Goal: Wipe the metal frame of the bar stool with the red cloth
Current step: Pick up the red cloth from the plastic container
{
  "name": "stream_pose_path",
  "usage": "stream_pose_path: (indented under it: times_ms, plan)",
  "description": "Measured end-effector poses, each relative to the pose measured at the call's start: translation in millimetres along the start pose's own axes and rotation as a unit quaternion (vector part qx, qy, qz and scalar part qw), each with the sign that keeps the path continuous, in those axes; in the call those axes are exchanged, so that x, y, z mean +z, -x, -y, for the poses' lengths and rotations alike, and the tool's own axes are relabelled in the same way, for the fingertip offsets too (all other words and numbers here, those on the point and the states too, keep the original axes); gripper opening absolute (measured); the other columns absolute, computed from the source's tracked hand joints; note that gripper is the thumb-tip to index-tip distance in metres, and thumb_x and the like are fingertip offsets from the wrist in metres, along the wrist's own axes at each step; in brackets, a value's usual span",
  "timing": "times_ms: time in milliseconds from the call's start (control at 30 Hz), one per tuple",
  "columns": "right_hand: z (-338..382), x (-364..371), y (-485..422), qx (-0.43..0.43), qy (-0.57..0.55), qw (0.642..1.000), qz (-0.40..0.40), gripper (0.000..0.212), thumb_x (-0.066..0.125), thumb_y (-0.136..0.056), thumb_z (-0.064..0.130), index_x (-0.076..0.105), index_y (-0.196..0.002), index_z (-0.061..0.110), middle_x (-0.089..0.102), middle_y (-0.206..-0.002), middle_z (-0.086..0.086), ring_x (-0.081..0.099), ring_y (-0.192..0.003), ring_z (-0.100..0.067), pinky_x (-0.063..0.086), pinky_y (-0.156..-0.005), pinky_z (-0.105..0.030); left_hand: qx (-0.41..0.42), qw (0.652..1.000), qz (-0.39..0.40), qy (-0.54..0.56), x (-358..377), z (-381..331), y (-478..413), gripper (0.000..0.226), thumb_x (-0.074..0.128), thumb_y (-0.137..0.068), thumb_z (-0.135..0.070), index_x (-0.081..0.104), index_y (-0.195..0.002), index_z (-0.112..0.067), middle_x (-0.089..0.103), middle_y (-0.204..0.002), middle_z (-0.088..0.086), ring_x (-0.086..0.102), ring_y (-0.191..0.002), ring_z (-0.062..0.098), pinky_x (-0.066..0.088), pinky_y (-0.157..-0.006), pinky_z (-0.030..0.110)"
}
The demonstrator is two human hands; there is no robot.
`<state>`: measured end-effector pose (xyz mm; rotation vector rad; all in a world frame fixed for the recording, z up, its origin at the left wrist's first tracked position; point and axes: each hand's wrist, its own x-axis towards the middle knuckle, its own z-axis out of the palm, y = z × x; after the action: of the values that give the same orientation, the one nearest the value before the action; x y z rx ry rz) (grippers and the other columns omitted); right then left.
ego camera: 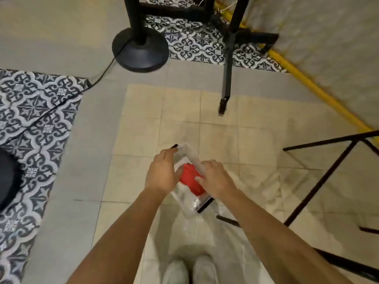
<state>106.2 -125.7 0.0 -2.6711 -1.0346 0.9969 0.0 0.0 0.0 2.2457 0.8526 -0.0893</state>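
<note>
A folded red cloth [189, 182] lies inside a clear plastic box [185, 203] with black clips, low in front of me above the tiled floor. My left hand [162, 174] grips the box's left rim, its fingers curled near the far black clip. My right hand [217, 180] reaches in over the right rim, and its curled fingertips hold the cloth. A thin black metal frame [320, 181] slants across the right side. I cannot tell whether it is the stool. Another black leg [227, 64] stands at the top.
A round black fan base [141, 51] with a cable stands at top centre. Patterned black-and-white mats [39, 124] lie at the left and the top. A yellow pipe [320, 93] runs along the right wall. My white shoes [190, 271] are at the bottom.
</note>
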Motion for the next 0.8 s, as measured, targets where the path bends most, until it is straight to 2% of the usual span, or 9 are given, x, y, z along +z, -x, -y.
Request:
stream_pose_path:
  times_ms: [200,300,367,500,600,700,800]
  plan:
    - [-27.5,77.1,-54.8,0.001,-0.037,0.999,0.013,0.056,0.061,-0.089,0.03,0.038,-0.139,0.017,0.043,-0.138,-0.005,0.044,-0.123,-0.023,0.038,-0.104,-0.036,-0.041,0.999,0.007,0.032,85.0,53.1,-30.9,0.05,0.061,-0.089,-0.02,0.044,-0.136,-0.013,0.047,-0.138,0.006,0.043,-0.127,0.023,0.037,-0.095,0.027]
    - [-33.6,98.6,-78.7,-0.009,-0.054,0.998,-0.008,0.055,0.06,-0.09,0.027,0.038,-0.14,0.016,0.041,-0.141,-0.004,0.041,-0.127,-0.02,0.031,-0.107,-0.03,-0.051,0.997,-0.003,0.055,113.1,69.9,-45.7,0.049,0.061,-0.088,-0.016,0.045,-0.134,-0.01,0.049,-0.134,0.008,0.045,-0.124,0.022,0.033,-0.09,0.022]
    - [-36.3,106.2,-89.6,-0.002,-0.063,0.998,-0.002,0.054,0.058,-0.092,0.024,0.036,-0.141,0.015,0.042,-0.14,-0.004,0.042,-0.126,-0.019,0.03,-0.104,-0.026,-0.087,0.992,-0.007,0.086,126.4,74.8,-54.0,0.048,0.059,-0.089,-0.012,0.044,-0.135,-0.011,0.05,-0.132,0.008,0.049,-0.119,0.022,0.034,-0.088,0.021]
    - [-48.6,136.5,-109.6,0.022,-0.051,0.998,0.038,0.056,0.055,-0.092,0.021,0.031,-0.142,0.013,0.045,-0.137,-0.007,0.048,-0.121,-0.023,0.036,-0.1,-0.03,-0.183,0.972,-0.003,0.146,161.2,82.2,-70.3,0.049,0.056,-0.087,-0.009,0.044,-0.135,-0.011,0.052,-0.133,0.012,0.057,-0.112,0.026,0.043,-0.094,0.03]
    - [-61.8,158.6,-125.7,0.049,-0.037,0.997,0.051,0.057,0.056,-0.091,0.02,0.031,-0.141,0.012,0.043,-0.138,-0.007,0.048,-0.12,-0.025,0.039,-0.099,-0.032,-0.27,0.945,0.024,0.183,188.0,83.4,-88.0,0.056,0.056,-0.086,-0.01,0.037,-0.139,-0.007,0.052,-0.132,0.015,0.055,-0.116,0.028,0.044,-0.095,0.031]
    - [-73.0,171.8,-134.4,0.064,-0.034,0.996,0.054,0.062,0.057,-0.09,0.023,0.028,-0.143,0.012,0.041,-0.14,-0.007,0.046,-0.123,-0.025,0.039,-0.102,-0.035,-0.347,0.908,0.011,0.236,208.3,82.5,-97.6,0.063,0.054,-0.086,-0.009,0.028,-0.143,-0.003,0.045,-0.138,0.016,0.053,-0.119,0.032,0.046,-0.097,0.034]
    - [-79.1,180.4,-139.1,0.053,-0.026,0.997,0.059,0.066,0.058,-0.089,0.023,0.024,-0.144,0.012,0.038,-0.142,-0.009,0.042,-0.127,-0.027,0.037,-0.105,-0.037,-0.376,0.889,-0.027,0.259,222.6,85.7,-98.7,0.063,0.052,-0.088,-0.006,0.024,-0.144,-0.005,0.033,-0.143,0.015,0.048,-0.122,0.033,0.045,-0.1,0.041]
